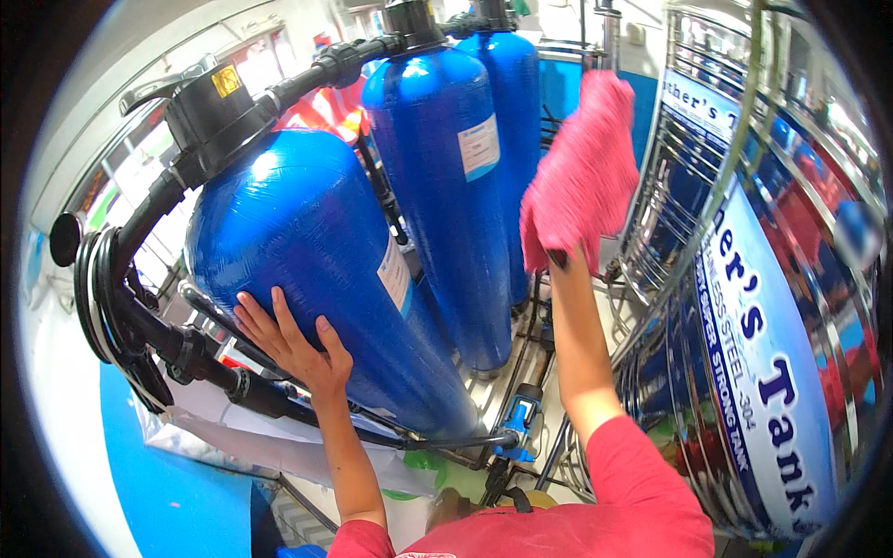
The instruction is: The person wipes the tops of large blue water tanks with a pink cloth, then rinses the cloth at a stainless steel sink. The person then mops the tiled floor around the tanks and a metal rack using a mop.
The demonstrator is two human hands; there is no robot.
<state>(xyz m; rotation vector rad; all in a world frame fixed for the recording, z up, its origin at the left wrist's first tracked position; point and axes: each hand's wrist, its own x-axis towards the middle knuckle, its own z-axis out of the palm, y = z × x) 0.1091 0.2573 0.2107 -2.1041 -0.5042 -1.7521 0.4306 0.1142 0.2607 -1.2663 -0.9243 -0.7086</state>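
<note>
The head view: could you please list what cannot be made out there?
In the head view:
- Right hand: covered by the blurred pink cloth.
- Palm of the left hand: hidden by its own back, against the nearest tall blue tank.
- Rearmost tall blue tank: partly behind the middle one.
- Nearer shiny ribbed metal tank: cut off by the dark lens rim.

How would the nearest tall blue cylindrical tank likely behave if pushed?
The tall blue cylindrical tank probably resists a light push, since black pipes join its black valve head. Its shiny surface may feel slippery under the left hand. Without pipes, its tall, narrow shape might make it apt to tip.
</note>
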